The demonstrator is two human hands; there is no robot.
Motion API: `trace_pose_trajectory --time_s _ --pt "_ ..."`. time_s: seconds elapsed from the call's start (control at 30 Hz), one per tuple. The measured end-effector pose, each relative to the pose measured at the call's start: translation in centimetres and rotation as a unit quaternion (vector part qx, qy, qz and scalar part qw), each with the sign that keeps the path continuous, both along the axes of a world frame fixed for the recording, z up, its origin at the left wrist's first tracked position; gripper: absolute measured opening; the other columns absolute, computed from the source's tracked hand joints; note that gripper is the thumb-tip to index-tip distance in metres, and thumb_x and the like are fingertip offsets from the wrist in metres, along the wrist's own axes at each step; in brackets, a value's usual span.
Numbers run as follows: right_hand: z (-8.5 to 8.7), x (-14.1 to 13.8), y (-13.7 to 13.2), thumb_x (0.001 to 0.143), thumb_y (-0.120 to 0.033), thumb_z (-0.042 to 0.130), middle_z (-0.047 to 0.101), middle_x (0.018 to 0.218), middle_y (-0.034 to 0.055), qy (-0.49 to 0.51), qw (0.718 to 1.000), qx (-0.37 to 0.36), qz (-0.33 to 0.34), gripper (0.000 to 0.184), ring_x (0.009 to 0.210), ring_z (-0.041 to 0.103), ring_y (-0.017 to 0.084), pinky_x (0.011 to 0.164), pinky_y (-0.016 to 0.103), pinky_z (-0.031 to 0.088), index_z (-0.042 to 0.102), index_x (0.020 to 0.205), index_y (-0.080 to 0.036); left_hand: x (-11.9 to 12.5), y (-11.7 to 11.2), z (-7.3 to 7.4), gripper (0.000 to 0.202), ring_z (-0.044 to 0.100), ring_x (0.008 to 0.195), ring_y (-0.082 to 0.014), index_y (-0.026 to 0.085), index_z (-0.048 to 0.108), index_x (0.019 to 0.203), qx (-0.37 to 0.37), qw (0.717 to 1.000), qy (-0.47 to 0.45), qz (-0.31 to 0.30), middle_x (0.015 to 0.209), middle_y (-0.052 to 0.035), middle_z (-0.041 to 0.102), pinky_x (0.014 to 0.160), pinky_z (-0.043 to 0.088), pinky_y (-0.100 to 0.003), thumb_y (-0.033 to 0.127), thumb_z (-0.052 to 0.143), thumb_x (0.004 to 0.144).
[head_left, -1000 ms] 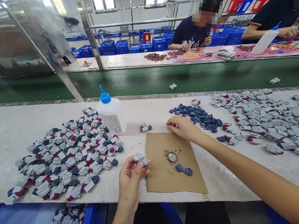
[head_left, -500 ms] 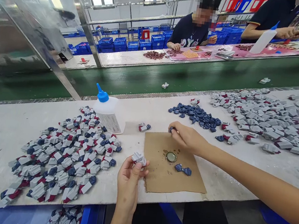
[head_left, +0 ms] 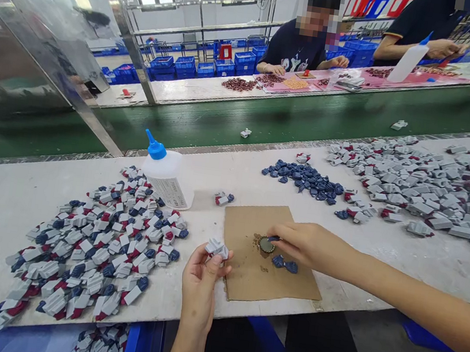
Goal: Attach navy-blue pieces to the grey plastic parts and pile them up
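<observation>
Pinched between the thumb and fingers of my left hand (head_left: 203,276) is a small grey and dark red plastic part (head_left: 216,248), held just off the left edge of a cardboard sheet (head_left: 241,282). My right hand (head_left: 296,240) grips a small dark blue piece (head_left: 272,238), mostly hidden by the fingers, at the rim of a bottle cap (head_left: 266,246) on the cardboard. The cap holds a shallow greyish content. Beside it, under the right hand, lie a few loose dark blue pieces (head_left: 285,264).
A glue bottle (head_left: 169,175) with a blue nozzle stands behind a heap of grey, red and blue parts (head_left: 97,250) on the left. Small blue pieces (head_left: 304,179) and a wide grey pile (head_left: 435,181) lie right. Across the green conveyor (head_left: 206,131), people work at another table.
My right hand has moved down and toward me with the blue piece, from the cardboard's far edge to the bottle cap. My left hand keeps its hold; the view has shifted slightly.
</observation>
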State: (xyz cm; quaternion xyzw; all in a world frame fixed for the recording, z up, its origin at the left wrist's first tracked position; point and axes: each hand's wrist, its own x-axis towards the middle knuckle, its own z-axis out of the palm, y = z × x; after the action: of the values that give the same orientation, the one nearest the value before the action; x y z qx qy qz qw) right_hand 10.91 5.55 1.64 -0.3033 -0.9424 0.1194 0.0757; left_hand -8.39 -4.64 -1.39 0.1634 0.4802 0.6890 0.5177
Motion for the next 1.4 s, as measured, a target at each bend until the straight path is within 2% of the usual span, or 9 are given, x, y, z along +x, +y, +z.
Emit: trace_pose_trajectory --time_s 0.07,0.23,0.37,0.53,0.67,0.8,0.9,0.97,1.4 --pt "-0.6 -0.2 0.0 0.084 -0.014 0.04 0.06 0.083 0.0042 -0.02 0.997 0.067 0.028 0.023 0.059 0.056 0.013 0.049 0.022 0.035 0.054 0.102 -0.02 0.0 0.0 0.1 0.02 0.066 0.077 -0.0148 0.018 0.066 0.08 -0.003 1.0 -0.005 -0.003 0.078 -0.0011 0.068 0.057 0.051 -0.016 0.023 0.073 0.062" --pt "-1.9 -0.6 -0.2 0.067 0.004 0.043 0.057 0.079 0.0043 -0.104 0.969 0.214 0.064 0.056 0.058 0.053 0.014 0.041 0.023 0.027 0.045 0.12 -0.014 0.0 -0.3 0.2 0.019 0.066 0.077 -0.0137 0.018 0.068 0.077 -0.015 0.999 -0.031 0.005 0.08 -0.0028 0.071 0.06 0.051 -0.016 0.022 0.075 0.059" --pt "-2.2 -0.6 -0.6 0.068 0.003 0.043 0.058 0.083 0.0072 -0.139 0.957 0.244 0.079 0.056 0.065 0.056 0.016 0.043 0.024 0.03 0.04 0.123 -0.007 0.3 -0.8 0.6 0.02 0.065 0.079 -0.0117 0.02 0.068 0.077 -0.016 0.997 -0.079 0.02 0.082 -0.0015 0.071 0.062 0.052 -0.016 0.023 0.075 0.059" --pt "-1.9 -1.2 -1.0 0.071 0.004 0.043 0.06 0.077 0.0087 -0.19 0.945 0.25 0.09 0.047 0.06 0.056 0.018 0.043 0.026 0.034 0.048 0.117 -0.005 0.8 -1.2 1.1 0.019 0.064 0.074 -0.0101 0.022 0.068 0.077 -0.011 0.995 -0.096 0.026 0.08 -0.0006 0.069 0.06 0.052 -0.017 0.023 0.076 0.059" --pt "-0.4 -2.0 -0.9 0.071 0.002 0.046 0.061 0.082 0.0114 -0.162 0.964 0.189 0.091 0.04 0.066 0.058 0.02 0.043 0.027 0.038 0.055 0.109 -0.005 1.0 -1.3 1.4 0.02 0.063 0.073 -0.0095 0.022 0.068 0.077 -0.011 0.996 -0.083 0.033 0.079 -0.0002 0.068 0.059 0.051 -0.016 0.024 0.076 0.059" --pt "2.5 -2.4 -1.7 0.082 -0.009 0.042 0.062 0.085 0.0086 0.059 0.997 -0.006 0.04 0.031 0.065 0.059 0.014 0.052 0.024 0.045 0.054 0.11 -0.011 1.5 -1.6 1.8 0.024 0.061 0.067 -0.0079 0.022 0.067 0.074 -0.014 0.996 -0.071 0.061 0.074 0.002 0.067 0.057 0.05 -0.016 0.023 0.079 0.053" --pt "4.7 -2.8 -3.1 0.085 -0.022 0.045 0.062 0.074 0.003 0.222 0.963 -0.151 -0.033 0.021 0.062 0.058 0.011 0.053 0.021 0.045 0.055 0.102 -0.016 2.0 -1.8 2.2 0.025 0.06 0.065 -0.008 0.021 0.068 0.07 -0.013 0.998 -0.048 0.044 0.07 0.0013 0.067 0.056 0.05 -0.014 0.023 0.081 0.049" --pt "5.7 -3.1 -4.1 0.082 -0.027 0.051 0.061 0.069 0.0012 0.267 0.942 -0.195 -0.058 0.014 0.057 0.056 0.01 0.049 0.019 0.044 0.057 0.091 -0.017 2.4 -1.9 2.5 0.026 0.06 0.065 -0.008 0.021 0.068 0.07 -0.014 0.998 -0.041 0.042 0.07 0.0013 0.067 0.056 0.049 -0.014 0.024 0.081 0.047" --pt "6.1 -3.4 -5.0 0.083 -0.022 0.051 0.065 0.073 0.0022 0.288 0.944 -0.162 -0.007 0.012 0.055 0.054 0.008 0.047 0.018 0.041 0.06 0.09 -0.016 2.7 -1.9 3.1 0.024 0.059 0.064 -0.0081 0.021 0.068 0.07 -0.004 0.999 -0.031 0.02 0.069 0.0012 0.066 0.055 0.049 -0.014 0.027 0.08 0.049"
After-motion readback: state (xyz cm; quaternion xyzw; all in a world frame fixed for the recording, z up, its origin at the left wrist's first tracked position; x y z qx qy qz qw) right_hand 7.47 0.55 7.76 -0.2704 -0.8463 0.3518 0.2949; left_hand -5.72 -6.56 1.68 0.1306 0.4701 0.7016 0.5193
